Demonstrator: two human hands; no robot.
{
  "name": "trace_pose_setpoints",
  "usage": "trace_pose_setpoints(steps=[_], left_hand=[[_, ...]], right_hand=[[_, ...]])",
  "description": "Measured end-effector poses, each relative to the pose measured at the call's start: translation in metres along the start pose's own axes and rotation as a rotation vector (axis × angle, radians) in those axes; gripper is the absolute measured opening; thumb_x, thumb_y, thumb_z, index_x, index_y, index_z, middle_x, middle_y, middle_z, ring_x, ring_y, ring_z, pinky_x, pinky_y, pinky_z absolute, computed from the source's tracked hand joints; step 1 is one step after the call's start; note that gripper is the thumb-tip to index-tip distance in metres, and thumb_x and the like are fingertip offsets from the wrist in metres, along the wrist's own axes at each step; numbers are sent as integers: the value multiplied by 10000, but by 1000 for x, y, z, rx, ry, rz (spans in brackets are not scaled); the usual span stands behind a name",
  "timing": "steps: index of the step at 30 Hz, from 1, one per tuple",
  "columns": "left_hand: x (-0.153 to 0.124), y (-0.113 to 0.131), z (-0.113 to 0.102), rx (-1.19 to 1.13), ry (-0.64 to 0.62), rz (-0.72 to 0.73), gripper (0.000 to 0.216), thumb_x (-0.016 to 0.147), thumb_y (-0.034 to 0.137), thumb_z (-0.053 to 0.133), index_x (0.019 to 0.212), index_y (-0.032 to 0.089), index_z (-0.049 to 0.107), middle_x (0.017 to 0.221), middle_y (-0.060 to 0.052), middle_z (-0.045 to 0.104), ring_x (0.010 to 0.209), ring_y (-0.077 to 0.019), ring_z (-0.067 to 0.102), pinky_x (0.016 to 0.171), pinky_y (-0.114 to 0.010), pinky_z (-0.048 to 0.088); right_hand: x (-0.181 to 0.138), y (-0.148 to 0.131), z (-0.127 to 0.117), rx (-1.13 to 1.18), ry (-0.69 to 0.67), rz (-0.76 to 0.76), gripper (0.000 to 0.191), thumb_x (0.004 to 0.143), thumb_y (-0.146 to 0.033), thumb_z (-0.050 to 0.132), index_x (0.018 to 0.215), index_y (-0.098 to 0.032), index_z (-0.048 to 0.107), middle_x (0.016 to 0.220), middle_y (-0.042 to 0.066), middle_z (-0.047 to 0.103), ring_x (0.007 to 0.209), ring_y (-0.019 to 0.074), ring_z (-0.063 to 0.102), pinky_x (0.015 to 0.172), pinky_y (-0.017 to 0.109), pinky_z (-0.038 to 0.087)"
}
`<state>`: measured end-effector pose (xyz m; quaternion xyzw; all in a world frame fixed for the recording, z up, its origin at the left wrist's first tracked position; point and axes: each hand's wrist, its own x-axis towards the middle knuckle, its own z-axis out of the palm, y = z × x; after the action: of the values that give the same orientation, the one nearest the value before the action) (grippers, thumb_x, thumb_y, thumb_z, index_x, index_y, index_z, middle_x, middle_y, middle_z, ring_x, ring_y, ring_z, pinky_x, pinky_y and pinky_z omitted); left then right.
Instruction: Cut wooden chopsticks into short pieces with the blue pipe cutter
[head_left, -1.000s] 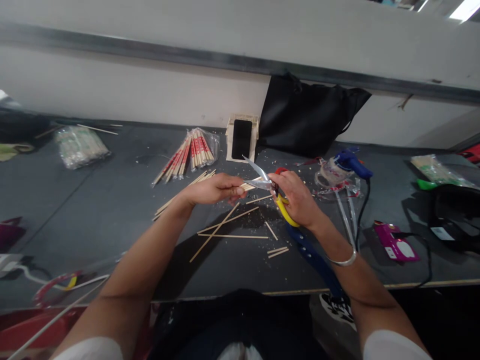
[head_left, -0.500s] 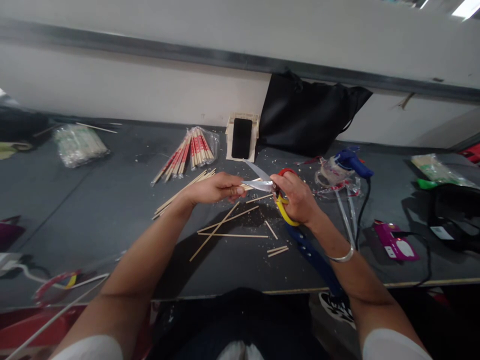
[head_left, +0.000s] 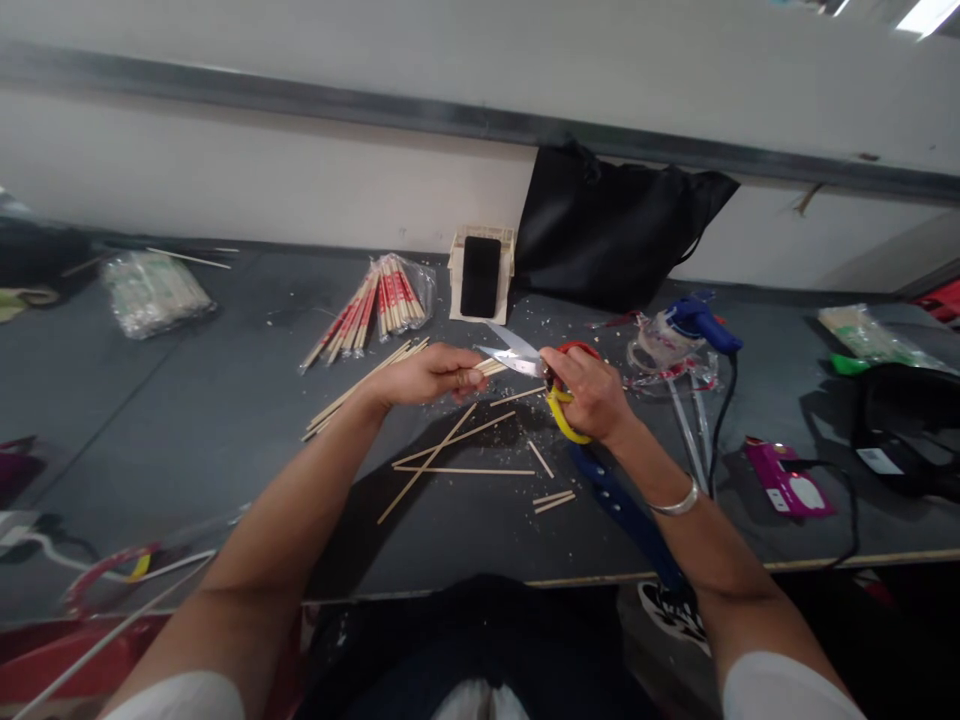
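My left hand (head_left: 439, 376) is closed on some thin wooden sticks (head_left: 491, 367), whose ends poke out past the fingertips. In my right hand (head_left: 592, 392) is a pair of scissors (head_left: 525, 366) with red and yellow handles. Its blades point left, slightly parted, by the stick ends. Below the hands, several loose sticks (head_left: 472, 470) lie crossed on the dark table, with short cut pieces (head_left: 553, 502) to their right. More long sticks (head_left: 360, 388) lie partly behind my left hand.
Behind the hands are red-wrapped chopsticks (head_left: 397, 295), a phone (head_left: 481, 277) on a stand and a black bag (head_left: 615, 230). To the right are a blue glue gun (head_left: 701, 325) with a cable and a purple box (head_left: 787, 478). A plastic-wrapped stick bundle (head_left: 155, 292) lies left.
The scissor blades have shifted slightly against the stick ends and now sit a little higher and closer together. Both hands stay in nearly the same place; the view has moved slightly.
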<state>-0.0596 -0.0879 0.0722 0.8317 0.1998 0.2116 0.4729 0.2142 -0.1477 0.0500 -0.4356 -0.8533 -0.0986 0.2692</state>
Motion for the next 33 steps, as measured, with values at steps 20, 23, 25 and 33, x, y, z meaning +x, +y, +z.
trace_pose_setpoints(steps=[20, 23, 25, 33], left_hand=[[-1, -1, -1, -6, 54, -18, 422, 974, 551, 555, 834, 160, 635, 630, 24, 571, 583, -96, 563, 574, -203, 474], [-2, 0, -2, -41, 53, -1, 417, 972, 546, 569, 837, 158, 636, 644, 20, 581, 585, -93, 564, 570, -202, 478], [-2, 1, -2, -48, 66, 15, 423, 970, 552, 574, 833, 156, 638, 651, 19, 585, 580, -91, 564, 562, -202, 479], [-1, 9, 0, -75, 140, 89, 469, 965, 603, 561, 835, 159, 635, 630, 22, 562, 573, -95, 554, 556, -214, 490]], right_hand=[[8, -3, 0, 132, 189, 22, 515, 863, -114, 514, 1354, -233, 612, 866, 36, 658, 758, 199, 593, 730, 329, 510], [11, -2, -4, 165, 184, -23, 529, 858, -99, 519, 1363, -237, 599, 857, 27, 640, 768, 196, 591, 744, 330, 516], [13, -3, -6, 158, 171, -42, 539, 851, -82, 508, 1358, -240, 596, 902, 40, 640, 823, 205, 600, 774, 339, 522], [18, -7, -23, 66, 140, -27, 590, 840, -80, 526, 1386, -301, 560, 971, 51, 620, 933, 243, 596, 844, 391, 521]])
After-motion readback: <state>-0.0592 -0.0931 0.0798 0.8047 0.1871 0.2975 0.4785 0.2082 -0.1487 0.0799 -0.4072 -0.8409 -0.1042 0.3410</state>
